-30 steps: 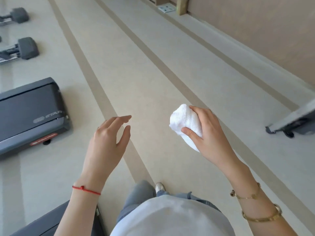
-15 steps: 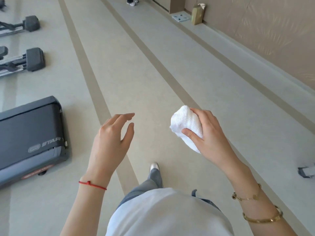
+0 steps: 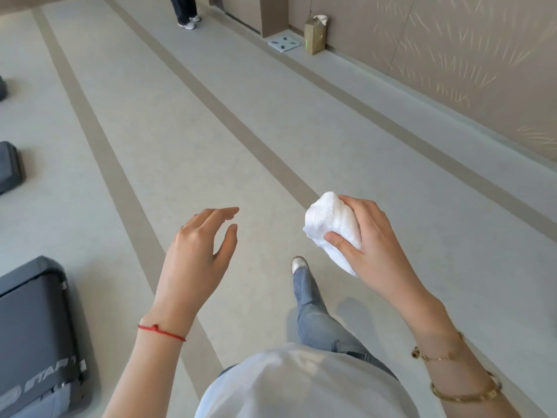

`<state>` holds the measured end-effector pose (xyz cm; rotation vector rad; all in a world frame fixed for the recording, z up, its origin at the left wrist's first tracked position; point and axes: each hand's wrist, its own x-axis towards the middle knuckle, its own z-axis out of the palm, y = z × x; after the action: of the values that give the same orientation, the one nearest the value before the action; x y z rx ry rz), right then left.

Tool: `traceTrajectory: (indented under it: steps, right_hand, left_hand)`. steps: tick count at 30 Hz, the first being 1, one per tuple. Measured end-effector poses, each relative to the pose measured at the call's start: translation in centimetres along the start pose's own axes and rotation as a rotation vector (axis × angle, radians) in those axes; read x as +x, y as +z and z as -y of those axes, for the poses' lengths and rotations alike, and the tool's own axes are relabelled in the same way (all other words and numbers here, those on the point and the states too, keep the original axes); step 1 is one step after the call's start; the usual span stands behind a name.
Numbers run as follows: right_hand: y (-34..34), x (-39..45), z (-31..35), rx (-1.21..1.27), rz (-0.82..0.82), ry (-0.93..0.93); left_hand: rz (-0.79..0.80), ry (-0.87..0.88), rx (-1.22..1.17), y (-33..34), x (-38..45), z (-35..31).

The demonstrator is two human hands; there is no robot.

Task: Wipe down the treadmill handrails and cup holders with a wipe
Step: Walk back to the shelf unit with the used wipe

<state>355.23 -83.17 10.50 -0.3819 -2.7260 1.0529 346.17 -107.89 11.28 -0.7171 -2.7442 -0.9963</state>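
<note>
My right hand point(image 3: 370, 239) grips a bunched white cloth wipe point(image 3: 333, 226) at chest height over the floor, thumb pressed on its front. My left hand point(image 3: 200, 251) hangs in the air beside it with relaxed, slightly bent fingers and holds nothing. The rear end of a dark grey treadmill deck point(image 3: 33, 333) lies at the lower left, well left of my left hand. No handrail or cup holder is in view.
A pale floor with brown stripes point(image 3: 235, 122) runs ahead. Dark equipment feet point(image 3: 9, 167) sit at the left edge. A person's legs point(image 3: 185, 12) stand far ahead. A brown paper bag point(image 3: 315, 34) and a floor scale point(image 3: 283, 43) sit by the right wall.
The view has moved forward along the floor and the treadmill deck has slid down to the lower left. Both hands keep their pose, the right still gripping the wipe.
</note>
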Motion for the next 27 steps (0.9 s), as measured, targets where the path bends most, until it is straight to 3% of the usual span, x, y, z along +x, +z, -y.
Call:
traceTrajectory:
  steps: [15, 27]
  right_hand:
    - [-2.0, 40.8, -4.5, -0.017, 0.049, -0.081]
    - [3.5, 67.7, -6.5, 0.007, 0.124, -0.080]
  left_hand:
    - [-0.086, -0.058, -0.003, 7.8, 36.7, 5.1]
    - [-0.092, -0.124, 0.009, 12.8, 60.7, 15.2]
